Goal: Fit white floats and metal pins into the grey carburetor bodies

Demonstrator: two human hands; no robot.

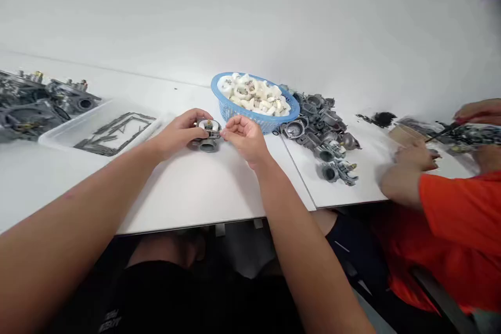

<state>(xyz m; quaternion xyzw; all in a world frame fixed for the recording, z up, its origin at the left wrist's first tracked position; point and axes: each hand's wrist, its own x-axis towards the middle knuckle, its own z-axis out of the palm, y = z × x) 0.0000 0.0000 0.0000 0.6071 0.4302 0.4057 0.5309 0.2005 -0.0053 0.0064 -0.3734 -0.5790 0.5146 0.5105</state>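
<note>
A grey metal carburetor body point(207, 147) stands on the white table in front of me, with a white plastic float point(209, 125) and a bit of brass on its top. My left hand point(187, 128) is closed around its left side, thumb lying across near the float. At the right edge of the carburetor, the thumb and fingertips of my right hand point(245, 138) are pinched together. Whatever sits between those fingertips is too small to make out. Just behind my hands is a blue plastic basket point(233, 110) heaped with white floats point(254, 95).
To the left, a white tray point(58, 141) holds many thin metal pins point(117, 130) beside carburetors point(35, 104). Right of the basket lies a pile of carburetor bodies point(323, 125). Farther right, a co-worker in an orange sleeve point(450, 203) handles parts. The table's front edge is near.
</note>
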